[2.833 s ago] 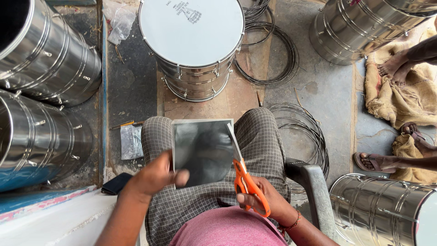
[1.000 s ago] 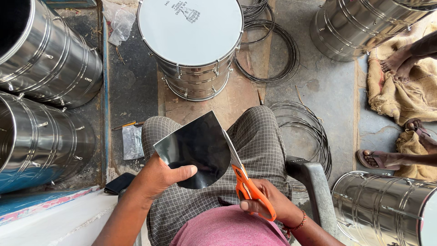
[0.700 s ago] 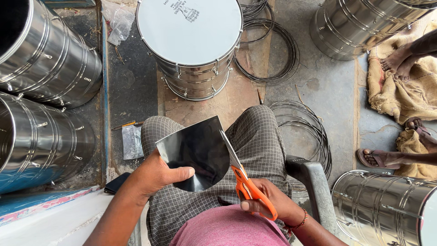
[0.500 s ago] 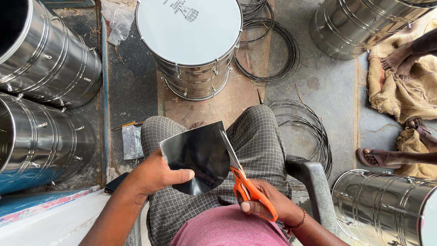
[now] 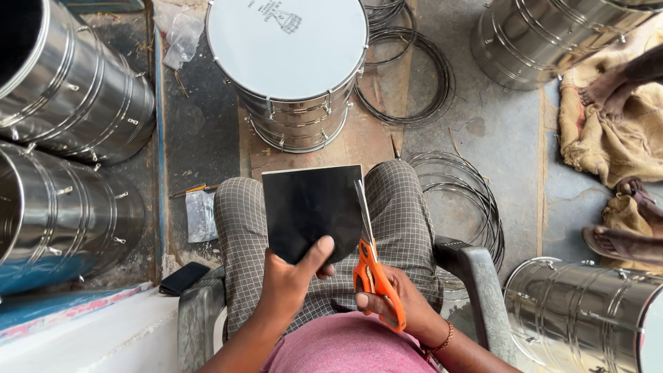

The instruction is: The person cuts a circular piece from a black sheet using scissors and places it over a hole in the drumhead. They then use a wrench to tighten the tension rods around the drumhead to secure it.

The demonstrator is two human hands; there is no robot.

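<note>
Two hands engaged: my left hand [image 5: 290,280] pinches the thin, stiff-looking black sheet [image 5: 311,211] at its lower edge while my right hand [image 5: 397,304] grips orange scissors [image 5: 369,266] alongside it.

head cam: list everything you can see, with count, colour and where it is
black sheet: 1, black, over the lap, rounded near edge
scissors: 1, orange handles, blades along the sheet's right edge
drum: 1, white head, steel shell, on floor ahead
steel shells: 5, silver, two left, one top right, one bottom right
wire hoops: several, dark, floor right of the drum
chair: 1, grey, under the person
another person's feet: right edge, on sacking
left hand: holds the sheet
right hand: holds the scissors
</note>
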